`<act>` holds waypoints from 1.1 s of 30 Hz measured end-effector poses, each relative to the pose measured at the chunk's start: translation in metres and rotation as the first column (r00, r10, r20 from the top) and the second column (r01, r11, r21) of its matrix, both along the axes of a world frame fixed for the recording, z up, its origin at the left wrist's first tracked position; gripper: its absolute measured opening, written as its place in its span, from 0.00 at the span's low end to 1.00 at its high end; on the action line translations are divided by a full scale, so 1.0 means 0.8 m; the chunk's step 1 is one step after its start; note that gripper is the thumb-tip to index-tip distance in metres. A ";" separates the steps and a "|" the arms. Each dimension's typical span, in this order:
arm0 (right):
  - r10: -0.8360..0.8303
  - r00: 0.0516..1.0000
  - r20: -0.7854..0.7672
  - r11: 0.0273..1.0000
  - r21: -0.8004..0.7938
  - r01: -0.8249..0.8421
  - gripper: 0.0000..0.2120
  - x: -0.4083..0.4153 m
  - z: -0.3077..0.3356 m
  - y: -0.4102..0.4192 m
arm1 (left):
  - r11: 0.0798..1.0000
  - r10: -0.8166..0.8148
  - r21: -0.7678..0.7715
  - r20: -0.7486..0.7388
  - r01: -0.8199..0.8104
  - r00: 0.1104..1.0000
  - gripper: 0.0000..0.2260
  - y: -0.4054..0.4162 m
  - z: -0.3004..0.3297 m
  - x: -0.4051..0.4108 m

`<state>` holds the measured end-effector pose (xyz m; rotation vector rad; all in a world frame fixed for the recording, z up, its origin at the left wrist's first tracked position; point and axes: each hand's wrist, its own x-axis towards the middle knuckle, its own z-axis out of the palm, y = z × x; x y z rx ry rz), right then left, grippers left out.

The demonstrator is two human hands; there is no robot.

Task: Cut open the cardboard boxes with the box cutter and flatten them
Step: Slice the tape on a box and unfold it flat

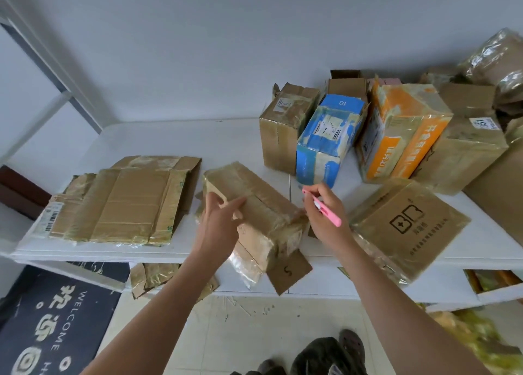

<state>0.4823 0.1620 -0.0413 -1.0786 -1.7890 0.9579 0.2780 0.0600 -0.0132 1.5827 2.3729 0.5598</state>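
A taped box (256, 216) is lying at the front edge of the white table (158, 137), one flap hanging over the edge. The left hand (219, 222) is gripping its near-left end, fingers curled over the top. The right hand (325, 213) is pinching a pink cutter (325, 209) just beside the box's right end. Flattened cardboard (124, 202) is lying to the left. Unopened boxes (329, 139) are standing farther back, along the wall.

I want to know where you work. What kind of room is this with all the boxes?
Probably a room at home, maybe by the front door. A welcome mat lies on the tiled floor, used parcel boxes crowd a white table, and flattened cardboard is stacked beside them.
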 end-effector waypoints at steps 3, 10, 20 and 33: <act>0.000 1.000 0.003 0.998 0.063 0.000 0.04 0.001 -0.003 -0.005 | 0.997 0.079 -0.034 0.330 -0.072 0.940 0.24 0.010 -0.001 0.003; -0.020 0.992 -0.121 0.993 0.110 0.033 0.05 0.015 0.001 0.014 | 0.984 0.150 0.026 0.402 -0.175 0.903 0.25 0.033 0.000 0.030; -0.045 0.998 -0.044 0.984 0.169 0.051 0.05 0.026 0.003 0.026 | 0.984 0.139 -0.149 0.286 -0.099 0.948 0.25 0.046 0.002 0.016; -0.036 0.980 -0.197 0.999 -0.037 0.030 0.07 -0.011 -0.006 -0.011 | 0.928 0.125 -0.371 0.236 -0.030 0.964 0.41 0.062 0.013 0.020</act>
